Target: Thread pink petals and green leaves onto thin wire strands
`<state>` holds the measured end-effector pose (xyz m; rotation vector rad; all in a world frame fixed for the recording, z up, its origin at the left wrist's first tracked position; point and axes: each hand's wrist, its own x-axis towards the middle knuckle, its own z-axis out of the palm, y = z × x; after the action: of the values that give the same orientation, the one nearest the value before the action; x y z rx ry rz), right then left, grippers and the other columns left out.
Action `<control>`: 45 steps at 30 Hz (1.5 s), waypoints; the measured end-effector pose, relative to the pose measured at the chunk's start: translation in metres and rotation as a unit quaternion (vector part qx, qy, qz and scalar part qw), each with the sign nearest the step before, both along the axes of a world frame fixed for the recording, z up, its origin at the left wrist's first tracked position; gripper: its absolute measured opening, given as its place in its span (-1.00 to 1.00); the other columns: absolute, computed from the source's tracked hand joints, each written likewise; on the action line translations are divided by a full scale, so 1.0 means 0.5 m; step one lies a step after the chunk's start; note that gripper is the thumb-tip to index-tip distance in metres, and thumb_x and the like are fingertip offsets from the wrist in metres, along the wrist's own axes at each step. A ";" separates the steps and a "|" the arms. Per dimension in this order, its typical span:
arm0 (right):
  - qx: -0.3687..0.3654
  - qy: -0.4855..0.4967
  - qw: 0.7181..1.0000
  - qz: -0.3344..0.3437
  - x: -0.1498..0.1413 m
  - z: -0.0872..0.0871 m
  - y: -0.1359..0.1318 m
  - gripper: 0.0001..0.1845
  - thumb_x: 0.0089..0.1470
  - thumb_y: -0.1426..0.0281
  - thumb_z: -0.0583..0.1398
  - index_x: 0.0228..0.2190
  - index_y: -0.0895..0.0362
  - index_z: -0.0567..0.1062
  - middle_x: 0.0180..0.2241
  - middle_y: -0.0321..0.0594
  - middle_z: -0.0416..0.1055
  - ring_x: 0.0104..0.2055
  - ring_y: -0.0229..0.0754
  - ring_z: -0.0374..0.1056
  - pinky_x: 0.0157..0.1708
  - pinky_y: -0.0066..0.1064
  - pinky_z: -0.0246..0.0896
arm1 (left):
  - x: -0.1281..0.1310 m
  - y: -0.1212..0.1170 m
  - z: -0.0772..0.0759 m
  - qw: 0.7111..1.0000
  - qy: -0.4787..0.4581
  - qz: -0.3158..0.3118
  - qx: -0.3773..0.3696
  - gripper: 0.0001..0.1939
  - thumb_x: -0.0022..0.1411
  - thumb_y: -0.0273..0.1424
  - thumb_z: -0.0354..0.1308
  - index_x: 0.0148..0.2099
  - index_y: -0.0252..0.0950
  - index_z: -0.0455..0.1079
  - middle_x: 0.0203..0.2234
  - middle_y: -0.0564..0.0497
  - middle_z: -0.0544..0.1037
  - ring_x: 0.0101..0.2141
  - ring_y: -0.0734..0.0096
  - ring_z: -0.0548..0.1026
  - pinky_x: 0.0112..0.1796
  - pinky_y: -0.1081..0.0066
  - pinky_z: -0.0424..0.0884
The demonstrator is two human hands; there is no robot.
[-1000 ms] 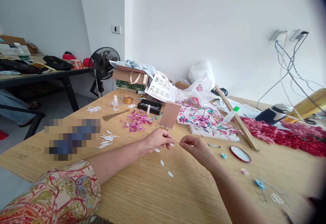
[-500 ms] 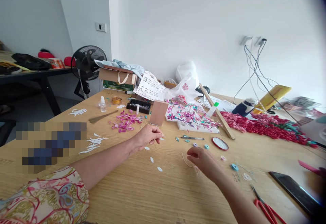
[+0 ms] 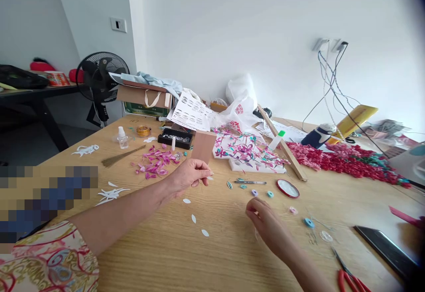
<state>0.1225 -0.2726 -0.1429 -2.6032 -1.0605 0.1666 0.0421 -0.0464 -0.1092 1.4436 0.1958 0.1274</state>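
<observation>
My left hand (image 3: 194,174) pinches a small white leaf-shaped piece (image 3: 210,177) between thumb and fingertips, above the table. Nearest below it lie three more white leaf-shaped pieces (image 3: 193,218) in a loose row. Lower and to the right, my right hand (image 3: 262,216) is closed in a pinch, with a faint pale thread (image 3: 256,235) hanging beneath it; its fingertips are partly hidden. Beyond that hand are small thread spools, one purple (image 3: 254,192) and one teal (image 3: 270,194). A pen (image 3: 250,181) and a teal-edged leaf shape (image 3: 229,185) lie between the hands, farther back.
Pink petals (image 3: 156,161), a black tray (image 3: 175,138) and a wooden block (image 3: 203,146) stand behind my left hand. Finished blossoms lie on white foam (image 3: 257,165). Red-handled scissors (image 3: 348,278), a phone (image 3: 385,252) and a round red-rimmed lid (image 3: 287,188) are at the right.
The view has shifted, and the table items appear lower and farther left. My left hand keeps its pinch on the white piece. The thread by my right hand shows less clearly.
</observation>
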 end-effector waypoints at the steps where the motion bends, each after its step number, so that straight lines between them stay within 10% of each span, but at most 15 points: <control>1: 0.042 0.032 0.999 0.005 0.000 0.006 -0.006 -0.84 0.01 0.44 -0.02 -0.55 0.11 0.27 -0.48 -0.25 0.30 -0.42 -0.22 0.20 -0.43 -0.43 0.06 | -0.002 0.001 0.000 1.000 -0.001 0.003 -0.003 -0.83 -0.10 -0.39 0.19 -0.50 -0.41 0.32 -0.74 0.06 0.38 -0.74 0.71 0.18 -0.73 0.62 -0.08; 14: 0.389 0.433 0.813 -0.030 -0.030 0.087 -0.019 -0.80 -0.07 0.24 0.18 -0.52 0.13 0.36 -0.38 -0.26 0.26 -0.39 -0.29 0.10 -0.45 -0.48 0.01 | -0.041 -0.014 0.020 0.996 -0.019 -0.028 -0.078 -0.82 -0.15 -0.39 0.28 -0.50 -0.40 0.39 -0.59 0.04 0.43 -0.52 0.64 0.32 -0.49 0.60 0.17; 24: 0.261 0.329 0.907 0.004 -0.059 0.119 0.021 -0.78 -0.11 0.24 0.16 -0.59 0.13 0.31 -0.58 -0.38 0.14 -0.53 -0.33 -0.02 -0.54 -0.48 -0.12 | -0.027 -0.098 0.057 0.982 -0.044 -0.111 -0.147 -0.83 -0.18 -0.40 0.30 -0.52 -0.39 0.40 -0.51 -0.01 0.48 -0.43 0.57 0.37 -0.30 0.51 0.23; 35: 0.273 0.294 0.916 0.012 -0.047 0.130 0.033 -0.74 -0.11 0.18 0.14 -0.48 0.13 0.40 -0.48 -0.31 0.29 -0.48 -0.29 0.12 -0.49 -0.46 0.07 | -0.022 -0.081 0.049 0.974 -0.016 -0.125 -0.189 -0.79 -0.19 -0.41 0.32 -0.51 -0.42 0.37 -0.59 0.04 0.46 -0.51 0.59 0.41 -0.35 0.52 0.30; 45: 0.233 0.176 0.956 0.000 0.012 0.056 -0.040 -0.71 -0.14 0.28 0.19 -0.28 0.05 0.41 -0.19 -0.18 0.36 -0.20 -0.10 0.27 -0.35 -0.36 0.19 | -0.034 -0.042 0.063 0.977 -0.024 -0.098 -0.186 -0.80 -0.16 -0.44 0.31 -0.50 -0.43 0.37 -0.59 0.03 0.45 -0.51 0.60 0.41 -0.40 0.56 0.31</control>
<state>0.1286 -0.2924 -0.1148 -2.0535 -0.8480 0.3242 0.0253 -0.0673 -0.0775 1.0782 0.0331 -0.0347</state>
